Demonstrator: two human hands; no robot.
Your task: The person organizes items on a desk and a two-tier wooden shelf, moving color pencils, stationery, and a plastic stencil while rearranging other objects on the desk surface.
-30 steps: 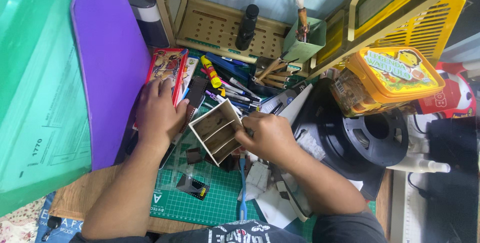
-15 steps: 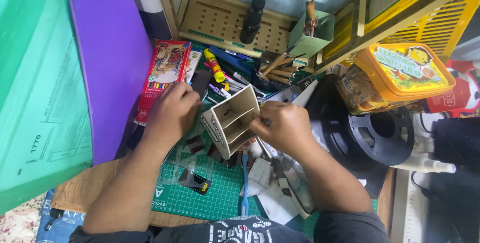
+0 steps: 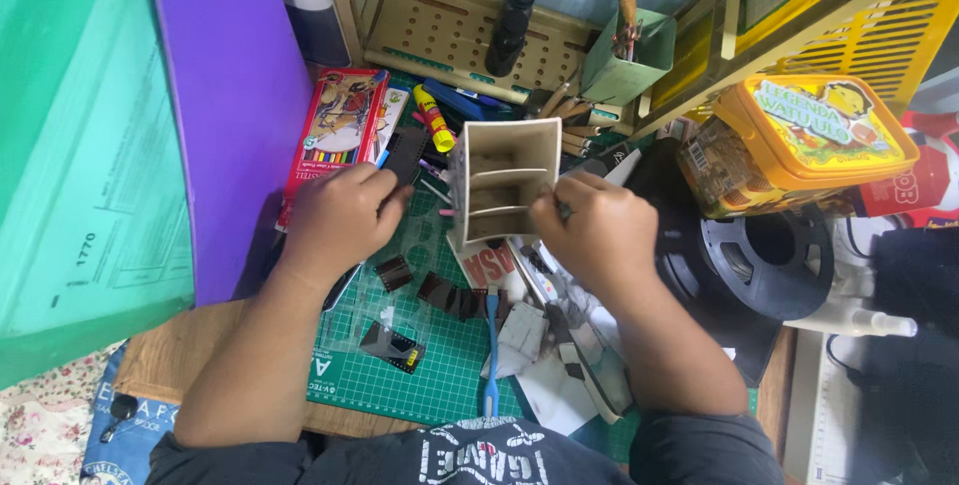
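Two hands meet at our cardboard organizer (image 3: 499, 183), upright on the surface: right hand (image 3: 597, 233) pinches its right wall, left hand (image 3: 338, 217) curled beside its left

divider box (image 3: 496, 183) on cutting mat (image 3: 420, 375) | pencil case (image 3: 335, 135) left | filament spool (image 3: 764, 250) right | pegboard (image 3: 445, 35) behind

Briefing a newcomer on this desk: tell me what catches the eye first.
At the centre, the right hand grips a pale cardboard organiser with three open compartments, raised over the green cutting mat. The left hand rests beside it near a red pencil box. A yellow-lidded tub stands out at right.
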